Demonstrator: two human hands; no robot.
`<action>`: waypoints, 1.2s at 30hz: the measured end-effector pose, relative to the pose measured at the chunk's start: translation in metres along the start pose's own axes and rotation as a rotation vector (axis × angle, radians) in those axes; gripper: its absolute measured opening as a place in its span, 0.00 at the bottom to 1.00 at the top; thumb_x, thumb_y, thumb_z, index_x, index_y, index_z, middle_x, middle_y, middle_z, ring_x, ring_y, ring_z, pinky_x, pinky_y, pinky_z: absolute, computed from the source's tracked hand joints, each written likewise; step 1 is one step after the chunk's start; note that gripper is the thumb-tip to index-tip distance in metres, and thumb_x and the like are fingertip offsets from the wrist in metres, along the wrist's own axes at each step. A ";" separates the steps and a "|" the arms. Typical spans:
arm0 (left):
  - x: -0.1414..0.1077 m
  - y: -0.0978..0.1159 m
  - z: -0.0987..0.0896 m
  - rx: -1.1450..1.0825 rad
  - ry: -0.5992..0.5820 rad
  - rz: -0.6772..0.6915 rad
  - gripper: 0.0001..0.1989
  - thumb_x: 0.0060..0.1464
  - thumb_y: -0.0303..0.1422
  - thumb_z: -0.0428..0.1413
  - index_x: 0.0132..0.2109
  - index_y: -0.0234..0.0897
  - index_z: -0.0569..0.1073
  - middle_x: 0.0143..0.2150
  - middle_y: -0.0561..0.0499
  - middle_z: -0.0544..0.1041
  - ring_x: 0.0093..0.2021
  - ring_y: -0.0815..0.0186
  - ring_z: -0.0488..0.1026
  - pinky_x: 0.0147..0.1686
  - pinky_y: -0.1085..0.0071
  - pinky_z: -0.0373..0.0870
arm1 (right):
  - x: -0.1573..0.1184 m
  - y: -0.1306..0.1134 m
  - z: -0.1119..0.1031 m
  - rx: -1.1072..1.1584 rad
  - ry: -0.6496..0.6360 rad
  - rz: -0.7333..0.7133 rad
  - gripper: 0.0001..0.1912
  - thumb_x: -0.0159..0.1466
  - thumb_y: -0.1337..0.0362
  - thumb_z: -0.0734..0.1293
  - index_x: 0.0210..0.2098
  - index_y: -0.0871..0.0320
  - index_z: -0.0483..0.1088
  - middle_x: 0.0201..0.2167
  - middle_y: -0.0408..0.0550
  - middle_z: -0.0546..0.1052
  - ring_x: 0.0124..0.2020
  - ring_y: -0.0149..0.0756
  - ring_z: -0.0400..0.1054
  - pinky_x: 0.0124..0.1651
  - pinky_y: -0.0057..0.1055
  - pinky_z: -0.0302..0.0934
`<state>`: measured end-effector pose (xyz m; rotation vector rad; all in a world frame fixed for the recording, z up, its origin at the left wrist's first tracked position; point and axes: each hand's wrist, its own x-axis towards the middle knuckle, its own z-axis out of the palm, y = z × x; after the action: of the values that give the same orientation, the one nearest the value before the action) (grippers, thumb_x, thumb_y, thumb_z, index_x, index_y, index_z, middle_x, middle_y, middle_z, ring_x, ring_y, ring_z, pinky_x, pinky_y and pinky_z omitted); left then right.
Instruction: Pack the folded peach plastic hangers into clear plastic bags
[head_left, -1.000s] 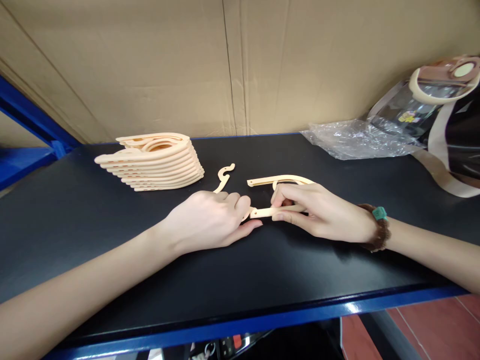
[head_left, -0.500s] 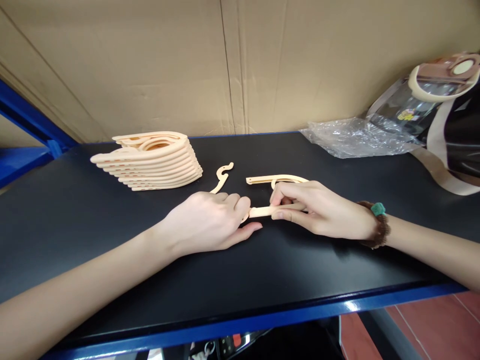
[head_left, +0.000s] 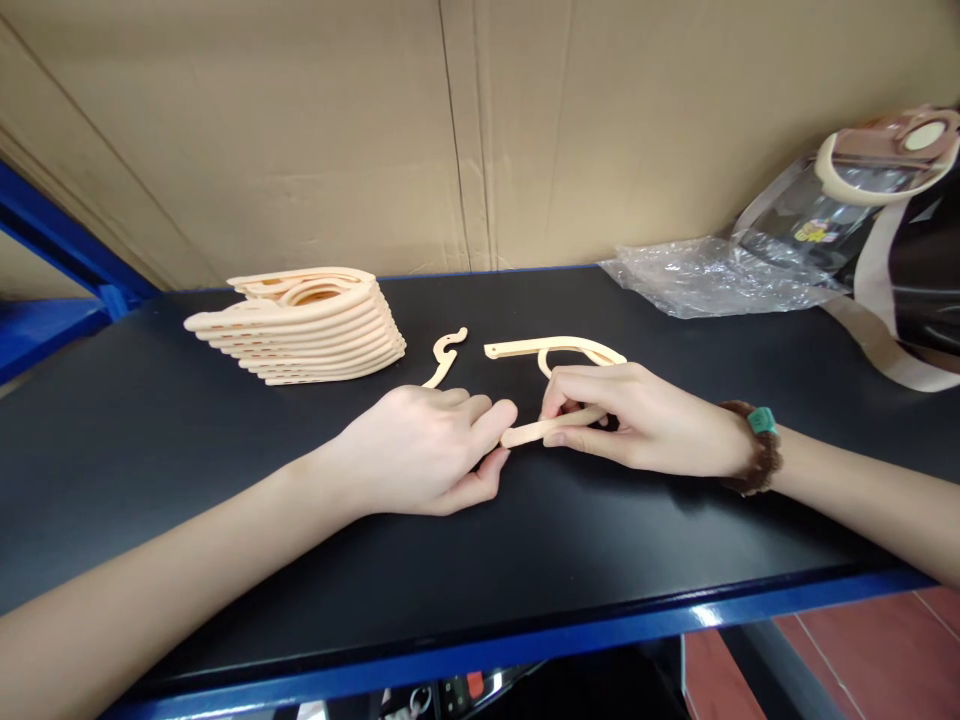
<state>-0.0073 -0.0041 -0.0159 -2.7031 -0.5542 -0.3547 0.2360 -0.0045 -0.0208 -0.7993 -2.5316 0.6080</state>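
Observation:
My left hand (head_left: 435, 448) is closed, knuckles up, over one end of a cream plastic folding hanger. The hanger's hook (head_left: 448, 348) sticks out beyond its fingers on the far side. My right hand (head_left: 607, 412) pinches a flat cream hanger arm (head_left: 529, 431) between thumb and fingers. That arm's near end reaches my left thumb and index fingertips; the joint there is hidden. Behind my right hand, another slim cream arm (head_left: 525, 347) with a small curved loop runs leftward, its free end pointing at the hook.
A neat stack of folded cream hangers (head_left: 315, 330) stands at the back left. Crumpled clear plastic (head_left: 720, 275) lies at the back right, beside a clear bottle (head_left: 840, 210) with a strap. The black tabletop (head_left: 450, 570) has a blue front edge; cardboard (head_left: 300, 130) rises behind.
My left thumb and index finger have closed in on the hanger arm's end. The arm has tilted, its left end now lower. The looped arm behind has swung slightly left and up.

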 end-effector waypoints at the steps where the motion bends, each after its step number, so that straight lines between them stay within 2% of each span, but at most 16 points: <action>1: 0.000 0.000 0.001 -0.037 0.001 0.000 0.07 0.56 0.28 0.45 0.30 0.38 0.62 0.21 0.56 0.68 0.19 0.68 0.66 0.18 0.71 0.56 | 0.000 0.001 -0.001 -0.007 0.001 0.004 0.07 0.68 0.61 0.64 0.35 0.57 0.68 0.32 0.41 0.72 0.31 0.27 0.64 0.33 0.25 0.56; 6: -0.001 0.000 0.001 -0.108 0.020 0.058 0.05 0.49 0.26 0.44 0.29 0.38 0.63 0.23 0.54 0.66 0.22 0.67 0.62 0.20 0.71 0.57 | 0.001 0.005 -0.002 -0.008 0.018 0.004 0.10 0.66 0.56 0.66 0.36 0.57 0.69 0.35 0.43 0.74 0.35 0.30 0.69 0.39 0.27 0.59; 10: 0.001 0.003 -0.002 -0.081 0.066 0.076 0.06 0.49 0.25 0.45 0.30 0.36 0.66 0.26 0.51 0.69 0.29 0.64 0.66 0.25 0.70 0.61 | 0.003 0.008 -0.003 -0.099 0.064 -0.009 0.15 0.64 0.51 0.67 0.37 0.58 0.70 0.37 0.46 0.76 0.38 0.36 0.68 0.42 0.32 0.60; 13: 0.003 0.003 -0.004 -0.027 0.090 0.075 0.09 0.53 0.26 0.45 0.34 0.34 0.70 0.33 0.46 0.74 0.38 0.59 0.70 0.36 0.66 0.67 | 0.004 0.011 -0.005 -0.242 0.090 0.004 0.22 0.62 0.45 0.66 0.39 0.58 0.72 0.37 0.48 0.75 0.39 0.39 0.66 0.43 0.36 0.58; 15: 0.004 0.002 -0.004 0.001 0.093 0.084 0.11 0.56 0.26 0.45 0.39 0.32 0.72 0.41 0.44 0.76 0.44 0.56 0.70 0.47 0.61 0.66 | 0.003 0.012 -0.007 -0.313 0.102 0.033 0.26 0.62 0.41 0.64 0.41 0.59 0.73 0.39 0.49 0.75 0.39 0.40 0.65 0.43 0.37 0.58; 17: 0.005 0.001 -0.003 0.017 0.102 0.081 0.12 0.58 0.25 0.45 0.43 0.30 0.72 0.47 0.43 0.76 0.49 0.54 0.69 0.52 0.58 0.63 | 0.003 0.013 -0.008 -0.367 0.111 0.059 0.29 0.61 0.39 0.63 0.44 0.60 0.73 0.41 0.51 0.74 0.40 0.41 0.66 0.45 0.39 0.58; 20: 0.003 0.000 0.000 0.033 0.111 0.053 0.11 0.59 0.23 0.46 0.44 0.32 0.72 0.51 0.44 0.75 0.49 0.54 0.68 0.48 0.59 0.64 | 0.002 0.015 -0.008 -0.454 0.112 0.092 0.34 0.61 0.37 0.61 0.47 0.60 0.74 0.43 0.53 0.74 0.43 0.44 0.65 0.49 0.42 0.57; 25: 0.000 -0.002 0.005 -0.033 0.043 -0.014 0.13 0.58 0.20 0.45 0.44 0.35 0.71 0.46 0.47 0.73 0.37 0.63 0.69 0.33 0.69 0.65 | 0.000 0.020 -0.009 -0.536 0.105 0.122 0.39 0.60 0.35 0.59 0.51 0.63 0.73 0.47 0.56 0.74 0.46 0.48 0.64 0.51 0.44 0.57; 27: 0.000 -0.002 0.005 -0.116 0.013 -0.040 0.13 0.59 0.20 0.44 0.43 0.35 0.70 0.47 0.46 0.71 0.36 0.66 0.69 0.30 0.71 0.64 | 0.000 0.022 -0.010 -0.530 0.093 0.120 0.37 0.62 0.36 0.58 0.52 0.62 0.73 0.47 0.55 0.74 0.46 0.47 0.64 0.51 0.44 0.58; 29: 0.001 -0.001 0.004 -0.230 -0.005 -0.057 0.13 0.60 0.21 0.42 0.43 0.35 0.69 0.48 0.45 0.70 0.38 0.66 0.69 0.32 0.72 0.65 | 0.000 0.023 -0.011 -0.515 0.083 0.124 0.33 0.65 0.40 0.57 0.52 0.61 0.73 0.47 0.54 0.74 0.46 0.46 0.65 0.51 0.43 0.59; 31: 0.002 0.000 0.003 -0.369 -0.021 -0.091 0.10 0.62 0.25 0.43 0.42 0.35 0.69 0.48 0.46 0.70 0.39 0.66 0.70 0.36 0.71 0.67 | 0.000 0.022 -0.012 -0.495 0.078 0.133 0.29 0.68 0.45 0.57 0.51 0.62 0.72 0.45 0.54 0.74 0.45 0.45 0.65 0.51 0.42 0.59; 33: 0.003 0.001 0.002 -0.471 -0.017 -0.145 0.08 0.64 0.33 0.48 0.39 0.35 0.69 0.48 0.47 0.70 0.39 0.66 0.70 0.38 0.70 0.68 | 0.000 0.021 -0.012 -0.471 0.084 0.145 0.26 0.70 0.48 0.56 0.51 0.63 0.72 0.45 0.54 0.74 0.46 0.45 0.65 0.51 0.42 0.61; 36: 0.002 0.002 0.004 -0.508 0.020 -0.208 0.11 0.61 0.40 0.54 0.36 0.36 0.68 0.47 0.48 0.72 0.37 0.67 0.71 0.36 0.71 0.68 | 0.000 0.020 -0.010 -0.436 0.112 0.159 0.23 0.71 0.53 0.56 0.51 0.62 0.72 0.45 0.54 0.74 0.47 0.44 0.65 0.50 0.41 0.62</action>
<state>-0.0035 -0.0038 -0.0194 -3.1225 -0.8387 -0.6548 0.2498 0.0136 -0.0227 -1.1561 -2.5435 0.0457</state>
